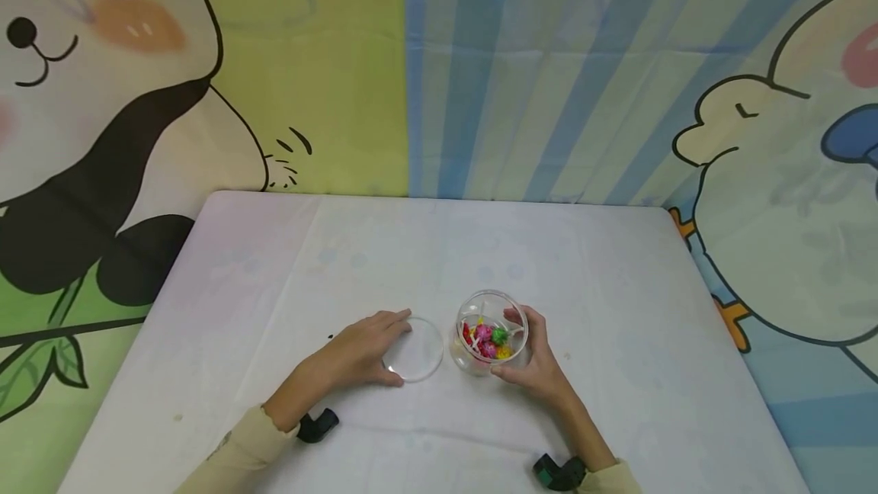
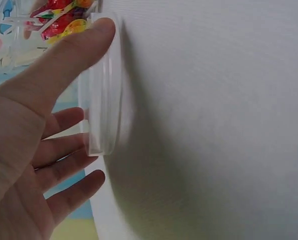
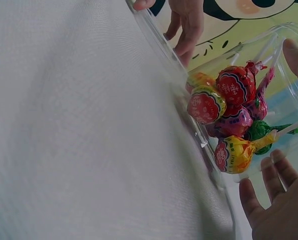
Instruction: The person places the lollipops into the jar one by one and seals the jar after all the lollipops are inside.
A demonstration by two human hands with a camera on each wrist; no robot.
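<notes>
A clear jar (image 1: 463, 360) stands open-topped on the white table, with several wrapped lollipops (image 3: 234, 110) inside in red, pink, yellow and green. My right hand (image 1: 538, 364) holds it from the right side, thumb at the near side and fingers at the far side. Left of the jar, a round clear lid (image 2: 101, 95) lies level at the tabletop; whether it fully rests there I cannot tell. My left hand (image 1: 360, 351) spans the lid, gripping its rim between the thumb and the fingers. A small gap separates lid and jar.
The white-covered table (image 1: 583, 265) reaches back to a cartoon-printed backdrop (image 1: 549, 75). A tiny dark speck (image 1: 331, 337) lies just beyond the left hand. Dark wrist devices (image 1: 318, 425) sit below each wrist.
</notes>
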